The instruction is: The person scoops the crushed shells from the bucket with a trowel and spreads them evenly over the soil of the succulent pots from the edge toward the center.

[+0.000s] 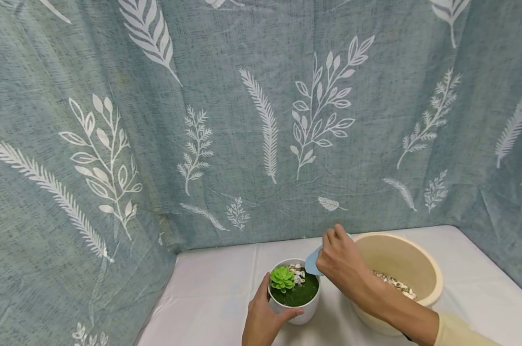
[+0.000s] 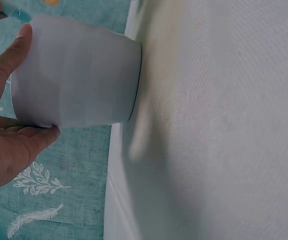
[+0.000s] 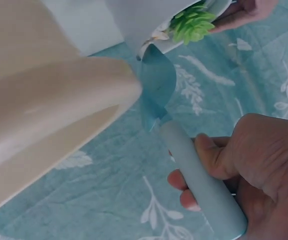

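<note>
My left hand holds the side of a white plant pot, thumb on the near wall and fingers round the left. Inside the pot are a green succulent, green moss-like cover and a small heap of pale pebbles. In my right hand is a small light-blue trowel, its blade tilted over the pot's right rim. The right wrist view shows fingers curled round the trowel handle and the blade's tip at the pot's edge. Whether pebbles lie on the blade is hidden.
A cream bucket stands right of the pot, with pebbles at its bottom; my right forearm crosses over its near rim. White cloth covers the table. A blue-green leaf-patterned curtain hangs behind and at both sides.
</note>
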The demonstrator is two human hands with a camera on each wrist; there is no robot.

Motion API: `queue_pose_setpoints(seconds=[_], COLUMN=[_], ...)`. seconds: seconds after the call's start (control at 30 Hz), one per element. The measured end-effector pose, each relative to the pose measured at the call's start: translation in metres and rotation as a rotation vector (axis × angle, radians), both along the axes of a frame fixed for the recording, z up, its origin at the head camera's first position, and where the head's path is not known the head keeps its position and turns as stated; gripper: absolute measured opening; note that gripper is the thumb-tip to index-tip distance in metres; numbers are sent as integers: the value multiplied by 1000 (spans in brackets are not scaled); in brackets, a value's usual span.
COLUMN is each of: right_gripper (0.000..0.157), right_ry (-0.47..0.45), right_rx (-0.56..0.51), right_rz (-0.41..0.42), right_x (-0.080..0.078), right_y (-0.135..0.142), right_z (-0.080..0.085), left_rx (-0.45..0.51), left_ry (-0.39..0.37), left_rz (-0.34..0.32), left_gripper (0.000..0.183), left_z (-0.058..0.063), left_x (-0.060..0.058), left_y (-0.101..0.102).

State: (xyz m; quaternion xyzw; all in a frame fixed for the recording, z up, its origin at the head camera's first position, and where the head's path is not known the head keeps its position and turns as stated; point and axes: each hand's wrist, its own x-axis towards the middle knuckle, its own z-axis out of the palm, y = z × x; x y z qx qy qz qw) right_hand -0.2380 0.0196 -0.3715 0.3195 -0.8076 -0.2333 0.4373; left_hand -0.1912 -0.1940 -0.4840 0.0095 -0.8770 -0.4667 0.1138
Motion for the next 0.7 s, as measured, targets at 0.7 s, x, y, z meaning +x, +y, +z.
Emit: queue_pose_setpoints(seconds=[0.7], right_gripper=[36], right_ry=[-221], right_rx=[-415], right_rz=[168], right_x=[-7], right_y=[128], right_z=[-4], left_rx=[-92], left_ry=[-92], left_rz=[-89], left_gripper=[126], left_z=[17], left_x=[-3], left_y=[-2])
